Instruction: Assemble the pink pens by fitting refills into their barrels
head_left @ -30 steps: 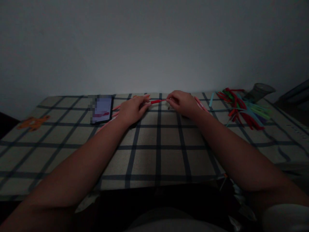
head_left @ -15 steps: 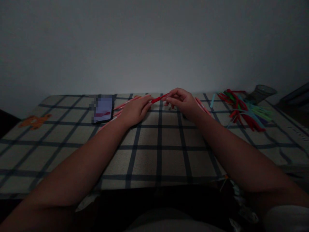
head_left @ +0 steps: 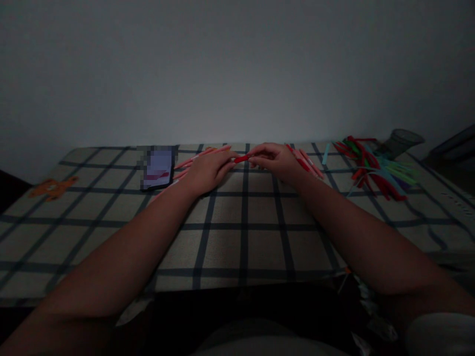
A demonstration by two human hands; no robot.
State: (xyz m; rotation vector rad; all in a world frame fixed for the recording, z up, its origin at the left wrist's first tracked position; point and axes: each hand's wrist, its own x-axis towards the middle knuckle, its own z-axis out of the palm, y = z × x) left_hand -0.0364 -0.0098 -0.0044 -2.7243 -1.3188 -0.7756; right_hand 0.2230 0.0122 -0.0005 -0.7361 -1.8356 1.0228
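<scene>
"Red strip [head_left: 241, 158] first: where is it held?"

"Between the two hands, above the middle of the checked cloth [head_left: 224, 247]. Its near end is pinched by the thumb and fingertips of the left hand [head_left: 208, 170]. Its other end is met by the curved fingers of the right hand [head_left: 272, 160]; whether they are pressed together on it cannot be told."

"And the red length [head_left: 297, 157] past the right hand?"

"Whether it is joined to the strip cannot be made out."

"Which step is judged to be in hand?"

"Winding or twisting, it seems. A steady left pinch and an even turn at the right appear to be called for, with the strip kept taut."

"What is laid farther out?"

"Pink sticks [head_left: 185, 162] are set beside the left hand, with a phone [head_left: 159, 165] and an orange bear shape [head_left: 53, 189] beyond. At far right, a pile of coloured strips [head_left: 365, 165] is spread near a glass [head_left: 403, 141]."
</scene>
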